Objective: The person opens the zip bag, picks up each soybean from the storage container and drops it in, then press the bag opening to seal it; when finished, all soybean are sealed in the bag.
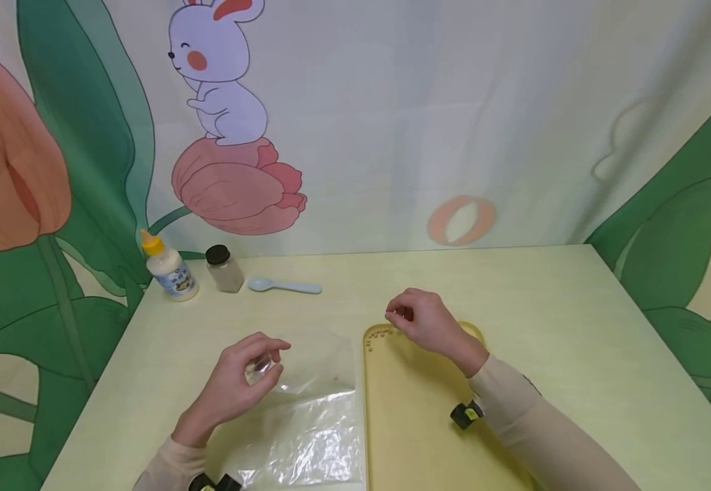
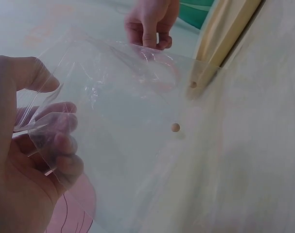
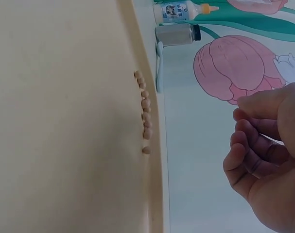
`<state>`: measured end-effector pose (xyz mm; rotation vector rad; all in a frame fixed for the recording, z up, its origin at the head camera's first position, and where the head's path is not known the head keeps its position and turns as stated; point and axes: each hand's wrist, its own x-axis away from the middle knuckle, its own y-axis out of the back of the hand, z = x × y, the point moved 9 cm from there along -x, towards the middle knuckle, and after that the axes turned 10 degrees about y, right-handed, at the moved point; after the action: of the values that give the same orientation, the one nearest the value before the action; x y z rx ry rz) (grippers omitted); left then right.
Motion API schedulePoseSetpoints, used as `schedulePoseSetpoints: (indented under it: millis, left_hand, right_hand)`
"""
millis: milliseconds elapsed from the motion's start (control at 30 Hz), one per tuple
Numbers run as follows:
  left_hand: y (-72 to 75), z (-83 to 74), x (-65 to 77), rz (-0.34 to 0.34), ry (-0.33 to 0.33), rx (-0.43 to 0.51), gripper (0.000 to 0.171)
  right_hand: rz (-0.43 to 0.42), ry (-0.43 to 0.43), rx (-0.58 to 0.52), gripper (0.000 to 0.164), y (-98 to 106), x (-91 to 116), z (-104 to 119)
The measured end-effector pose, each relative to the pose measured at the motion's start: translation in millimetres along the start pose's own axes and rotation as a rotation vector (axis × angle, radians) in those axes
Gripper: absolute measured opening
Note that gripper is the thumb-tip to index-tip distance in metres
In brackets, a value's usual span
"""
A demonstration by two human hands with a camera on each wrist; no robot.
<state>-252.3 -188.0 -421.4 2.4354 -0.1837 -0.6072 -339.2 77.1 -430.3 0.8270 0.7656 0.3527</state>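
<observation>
My left hand (image 1: 232, 385) holds a clear plastic bag (image 1: 312, 443) by its edge, the film bunched between thumb and curled fingers in the left wrist view. Two small round tan beads (image 2: 175, 127) show at the film there. Over the far edge of a yellow tray (image 1: 416, 423) is my right hand (image 1: 425, 320), its fingers curled and the thumb tip against the index fingertip. Nothing shows in that pinch in the right wrist view. Several tan beads (image 3: 146, 104) sit in a row along the tray's far rim, and some turn the left corner.
Behind the bag stand a white bottle (image 1: 177, 279) with a yellow nozzle cap and a small jar (image 1: 226, 273) with a black lid. A pale blue spoon (image 1: 288, 285) lies to their right. A printed cloth (image 1: 361, 123) hangs at the table's back edge.
</observation>
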Motion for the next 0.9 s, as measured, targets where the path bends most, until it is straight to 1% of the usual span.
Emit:
schedulePoseSetpoints:
  millis: [267, 467, 633, 900]
  left_hand:
    - [0.8, -1.1, 2.2, -0.014, -0.003, -0.004, 0.031]
    - [0.2, -1.4, 1.8, -0.004, 0.007, -0.003, 0.031]
    - [0.2, -2.2, 1.0, 0.000, 0.000, 0.009, 0.028]
    - [-0.7, -0.4, 0.7, 0.004, -0.002, 0.010, 0.030]
  right_hand:
    - [0.038, -0.045, 0.013, 0.004, -7, 5, -12]
    - [0.083, -0.087, 0.015, 0.005, -15, 8, -22]
    - [0.128, -0.104, 0.032, 0.005, -19, 9, -27]
    - [0.190, -0.124, 0.050, 0.004, -28, 10, -37]
